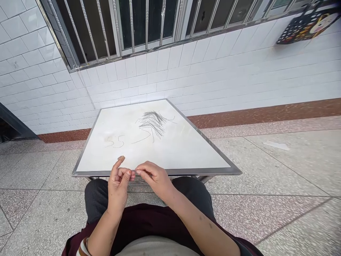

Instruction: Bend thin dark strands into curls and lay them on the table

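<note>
A low white table with a metal rim stands in front of my knees. On it lies a loose bundle of thin dark strands, and two curled strands lie to its left. My left hand and my right hand meet at the table's near edge. Both pinch with thumb and finger, fingertips almost touching. What they pinch is too fine to see, possibly a single strand. My left index finger sticks up.
A white tiled wall with a barred window rises behind the table. Speckled floor tiles surround it. A scrap of paper lies on the floor at the right. A dark patterned object hangs top right.
</note>
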Available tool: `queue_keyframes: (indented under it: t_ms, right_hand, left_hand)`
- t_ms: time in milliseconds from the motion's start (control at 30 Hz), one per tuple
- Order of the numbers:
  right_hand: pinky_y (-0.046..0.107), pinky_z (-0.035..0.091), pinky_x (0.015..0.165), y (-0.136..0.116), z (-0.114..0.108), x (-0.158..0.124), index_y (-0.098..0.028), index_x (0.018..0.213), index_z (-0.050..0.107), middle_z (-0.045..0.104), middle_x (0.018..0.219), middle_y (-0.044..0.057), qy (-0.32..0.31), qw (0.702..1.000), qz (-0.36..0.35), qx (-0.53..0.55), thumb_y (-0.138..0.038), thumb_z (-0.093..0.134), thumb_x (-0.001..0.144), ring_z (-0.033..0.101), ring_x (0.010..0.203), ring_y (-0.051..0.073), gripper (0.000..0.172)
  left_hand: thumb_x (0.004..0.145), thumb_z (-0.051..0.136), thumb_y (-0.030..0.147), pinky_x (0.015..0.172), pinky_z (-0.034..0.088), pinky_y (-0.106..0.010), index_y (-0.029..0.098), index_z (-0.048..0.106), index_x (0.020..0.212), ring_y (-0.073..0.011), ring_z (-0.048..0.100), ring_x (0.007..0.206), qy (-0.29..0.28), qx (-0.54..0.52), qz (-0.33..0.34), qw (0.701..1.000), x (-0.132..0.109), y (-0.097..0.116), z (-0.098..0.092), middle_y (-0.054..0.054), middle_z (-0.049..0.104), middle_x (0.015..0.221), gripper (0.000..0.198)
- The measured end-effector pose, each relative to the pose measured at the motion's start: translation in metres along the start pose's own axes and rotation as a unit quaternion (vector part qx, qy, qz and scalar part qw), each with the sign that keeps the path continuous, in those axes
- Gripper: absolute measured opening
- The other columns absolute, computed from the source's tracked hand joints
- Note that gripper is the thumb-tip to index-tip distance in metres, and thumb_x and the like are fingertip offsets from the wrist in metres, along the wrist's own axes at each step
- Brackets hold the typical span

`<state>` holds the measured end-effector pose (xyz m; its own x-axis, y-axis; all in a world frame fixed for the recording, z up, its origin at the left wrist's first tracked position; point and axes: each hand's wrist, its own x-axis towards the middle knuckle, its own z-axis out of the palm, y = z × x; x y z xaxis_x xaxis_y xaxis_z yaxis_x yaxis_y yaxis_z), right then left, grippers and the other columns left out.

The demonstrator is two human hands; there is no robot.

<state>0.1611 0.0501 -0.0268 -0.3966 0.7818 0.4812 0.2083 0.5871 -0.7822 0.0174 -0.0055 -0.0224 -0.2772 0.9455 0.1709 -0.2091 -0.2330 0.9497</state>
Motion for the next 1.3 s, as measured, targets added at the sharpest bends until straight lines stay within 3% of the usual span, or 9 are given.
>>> queue_keyframes:
  t_ms: [133, 267, 767, 1067, 1200, 1300]
  right_hand:
    - [0.029, 0.045, 0.065, 0.003, -0.002, -0.002, -0.022, 0.088, 0.064, 0.062, 0.08, 0.003, -0.039, 0.994, -0.074, -0.072, -0.021, 0.047, 0.096, 0.057, 0.072, 0.016, 0.019]
    - [0.029, 0.046, 0.065, 0.005, -0.002, -0.004, -0.021, 0.091, 0.063, 0.061, 0.083, 0.005, -0.051, 0.988, -0.097, -0.112, -0.02, 0.043, 0.097, 0.057, 0.074, 0.016, 0.021]
    - [0.026, 0.043, 0.062, 0.006, -0.002, -0.001, -0.023, 0.085, 0.061, 0.058, 0.074, 0.0, -0.044, 0.99, -0.045, -0.127, -0.02, 0.046, 0.096, 0.056, 0.065, 0.014, 0.019]
    - [0.026, 0.043, 0.066, 0.009, -0.008, 0.001, -0.024, 0.085, 0.061, 0.06, 0.081, 0.0, -0.108, 0.988, -0.028, -0.106, -0.023, 0.043, 0.097, 0.058, 0.072, 0.014, 0.022]
    - [0.026, 0.043, 0.063, 0.008, -0.007, 0.004, -0.024, 0.083, 0.061, 0.061, 0.077, 0.0, -0.083, 0.992, -0.002, -0.092, -0.024, 0.045, 0.094, 0.058, 0.069, 0.015, 0.02]
    - [0.026, 0.043, 0.06, 0.005, -0.005, 0.006, -0.024, 0.08, 0.063, 0.063, 0.074, -0.001, -0.056, 0.996, 0.035, -0.064, -0.028, 0.049, 0.091, 0.058, 0.065, 0.015, 0.018]
  left_hand:
    - [0.085, 0.067, 0.031, 0.074, 0.05, -0.027, 0.021, 0.049, 0.134, -0.0114, 0.059, 0.068, 0.006, 0.008, 0.001, 1.0, 0.001, -0.001, -0.002, 0.003, 0.061, 0.074, 0.053]
    - [0.085, 0.066, 0.031, 0.075, 0.05, -0.027, 0.021, 0.05, 0.133, -0.0118, 0.058, 0.069, 0.005, 0.038, 0.01, 0.999, 0.003, -0.004, -0.003, 0.002, 0.06, 0.074, 0.051]
    - [0.088, 0.062, 0.033, 0.078, 0.049, -0.029, 0.022, 0.049, 0.134, -0.0128, 0.059, 0.073, -0.001, 0.032, 0.015, 0.999, 0.005, -0.01, -0.005, 0.001, 0.061, 0.077, 0.049]
    - [0.088, 0.062, 0.034, 0.076, 0.05, -0.029, 0.019, 0.052, 0.13, -0.0139, 0.061, 0.072, -0.013, 0.02, 0.011, 1.0, 0.008, -0.019, -0.01, 0.0, 0.062, 0.075, 0.046]
    - [0.089, 0.061, 0.034, 0.079, 0.05, -0.031, 0.021, 0.042, 0.138, -0.0153, 0.062, 0.079, -0.028, 0.004, 0.014, 1.0, 0.008, -0.018, -0.008, -0.003, 0.065, 0.084, 0.054]
    - [0.08, 0.072, 0.03, 0.084, 0.048, -0.032, 0.022, 0.039, 0.139, -0.017, 0.062, 0.09, -0.068, -0.01, -0.004, 0.998, 0.006, -0.022, -0.006, -0.005, 0.067, 0.096, 0.068]
